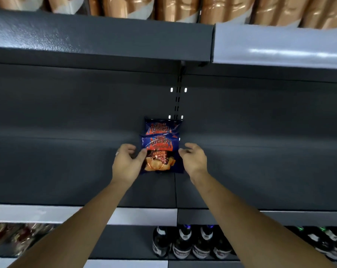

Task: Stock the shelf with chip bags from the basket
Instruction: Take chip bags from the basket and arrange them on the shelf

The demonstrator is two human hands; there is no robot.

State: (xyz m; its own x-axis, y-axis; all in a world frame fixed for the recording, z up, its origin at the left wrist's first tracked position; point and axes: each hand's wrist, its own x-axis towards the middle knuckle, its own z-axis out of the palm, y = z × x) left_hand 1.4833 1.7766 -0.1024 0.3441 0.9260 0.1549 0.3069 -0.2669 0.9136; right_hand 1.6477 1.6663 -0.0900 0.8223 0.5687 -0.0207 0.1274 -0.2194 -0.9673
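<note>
Two dark blue chip bags stand on the dark shelf (67, 171), one behind the other. The front chip bag (159, 151) is upright with orange chips printed on it, and the rear chip bag (162, 126) leans against the back panel. My left hand (126, 164) is at the front bag's left edge, its thumb touching the bag and its fingers loosely curled beside it. My right hand (192, 160) hovers just off the bag's right edge with relaxed fingers, holding nothing. The basket is out of view.
The shelf stretches wide to both sides of the bags. Above it, a shelf edge (105, 45) carries tan packages (221, 8). Below, dark bottles (190, 242) stand in a row at centre right, and packaged goods (12, 236) sit at lower left.
</note>
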